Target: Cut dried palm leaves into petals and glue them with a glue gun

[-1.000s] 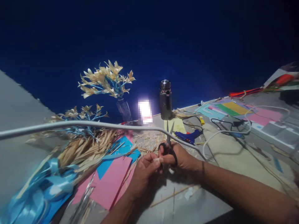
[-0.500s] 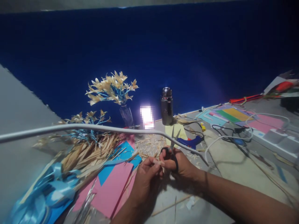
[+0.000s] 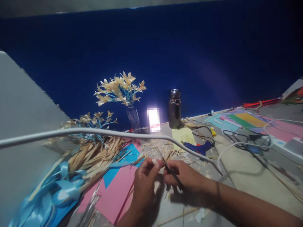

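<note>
A small pale piece [image 3: 154, 161] is pinched in the narrowed fingers [image 3: 154, 173] of the left hand [image 3: 145, 186]; just rightward, scissors [image 3: 175, 178] are gripped by the right hand [image 3: 188, 178], long axis slanted forward-left, contact between them unclear, shavings [image 3: 155, 145] strewn on the surface [image 3: 171, 205] beyond.

Both forearms [image 3: 246, 203] are bare; toward five o'clock, a thin dark band [image 3: 218, 192], perhaps shadow, crosses the right wrist [image 3: 209, 190].
</note>
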A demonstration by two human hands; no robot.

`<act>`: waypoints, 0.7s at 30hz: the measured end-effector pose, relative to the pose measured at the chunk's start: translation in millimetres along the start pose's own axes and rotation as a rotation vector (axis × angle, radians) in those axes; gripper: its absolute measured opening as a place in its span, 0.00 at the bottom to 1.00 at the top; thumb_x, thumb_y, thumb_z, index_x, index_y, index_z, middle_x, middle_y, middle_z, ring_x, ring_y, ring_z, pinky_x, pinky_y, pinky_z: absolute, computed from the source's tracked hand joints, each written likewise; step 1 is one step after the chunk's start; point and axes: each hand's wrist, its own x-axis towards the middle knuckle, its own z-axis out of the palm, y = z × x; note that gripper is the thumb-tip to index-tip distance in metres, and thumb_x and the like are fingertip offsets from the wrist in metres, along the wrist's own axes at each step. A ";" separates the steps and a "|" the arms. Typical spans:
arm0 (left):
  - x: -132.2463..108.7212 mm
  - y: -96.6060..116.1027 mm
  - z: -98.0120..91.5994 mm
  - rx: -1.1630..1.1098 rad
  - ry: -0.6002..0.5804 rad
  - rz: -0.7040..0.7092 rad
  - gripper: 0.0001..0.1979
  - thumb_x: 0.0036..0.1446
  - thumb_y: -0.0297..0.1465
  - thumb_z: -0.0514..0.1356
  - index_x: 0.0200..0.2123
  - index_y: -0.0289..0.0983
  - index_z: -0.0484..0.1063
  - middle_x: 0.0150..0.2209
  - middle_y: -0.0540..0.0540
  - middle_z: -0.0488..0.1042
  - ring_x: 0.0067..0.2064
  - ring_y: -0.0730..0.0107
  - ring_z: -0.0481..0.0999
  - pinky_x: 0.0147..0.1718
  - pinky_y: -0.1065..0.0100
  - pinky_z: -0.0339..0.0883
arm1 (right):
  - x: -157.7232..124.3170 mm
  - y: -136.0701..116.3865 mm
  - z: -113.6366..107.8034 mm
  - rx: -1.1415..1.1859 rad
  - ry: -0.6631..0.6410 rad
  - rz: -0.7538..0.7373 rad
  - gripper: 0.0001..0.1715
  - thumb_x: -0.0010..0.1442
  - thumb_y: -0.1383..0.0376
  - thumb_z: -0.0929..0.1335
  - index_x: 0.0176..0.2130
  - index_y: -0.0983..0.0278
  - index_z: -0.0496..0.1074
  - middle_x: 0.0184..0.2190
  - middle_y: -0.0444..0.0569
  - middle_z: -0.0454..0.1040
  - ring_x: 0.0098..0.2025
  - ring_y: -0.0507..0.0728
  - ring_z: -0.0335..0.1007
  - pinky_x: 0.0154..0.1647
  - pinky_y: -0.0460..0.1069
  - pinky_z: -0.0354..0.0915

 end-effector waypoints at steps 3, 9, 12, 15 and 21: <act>5.5 1.3 -5.2 0.052 0.040 0.048 0.11 0.51 0.36 0.72 0.29 0.38 0.74 0.28 0.49 0.77 0.32 0.69 0.75 0.35 0.70 0.69 | -1.3 -0.3 -2.7 -0.045 -0.071 0.106 0.15 0.51 0.60 0.76 0.31 0.65 0.69 0.24 0.41 0.70 0.25 0.48 0.62 0.24 0.43 0.56; 8.8 1.6 -9.8 0.079 0.075 0.058 0.14 0.48 0.38 0.73 0.25 0.37 0.74 0.25 0.49 0.75 0.28 0.71 0.71 0.29 0.71 0.66 | -1.7 6.6 1.8 0.154 -0.137 0.218 0.20 0.51 0.54 0.76 0.26 0.64 0.66 0.18 0.39 0.64 0.18 0.47 0.59 0.20 0.43 0.57; 8.5 3.5 -9.6 0.063 0.096 0.037 0.16 0.44 0.39 0.75 0.25 0.37 0.73 0.25 0.49 0.74 0.27 0.70 0.71 0.26 0.70 0.65 | -1.5 6.2 2.8 0.145 -0.164 0.214 0.18 0.52 0.57 0.74 0.23 0.64 0.66 0.17 0.41 0.65 0.16 0.48 0.60 0.18 0.43 0.57; 8.3 2.9 -10.0 0.090 0.107 0.044 0.17 0.44 0.40 0.75 0.26 0.37 0.73 0.25 0.49 0.74 0.26 0.69 0.71 0.25 0.70 0.65 | -0.8 9.1 4.4 0.135 -0.120 0.216 0.16 0.52 0.59 0.72 0.22 0.64 0.67 0.17 0.44 0.68 0.16 0.48 0.62 0.17 0.43 0.58; 7.2 0.1 -10.0 0.100 0.090 0.063 0.14 0.49 0.38 0.72 0.27 0.37 0.72 0.25 0.49 0.75 0.27 0.70 0.72 0.28 0.69 0.66 | 0.4 14.8 9.4 0.156 -0.062 0.230 0.17 0.49 0.59 0.73 0.19 0.63 0.65 0.14 0.42 0.67 0.13 0.48 0.58 0.13 0.43 0.55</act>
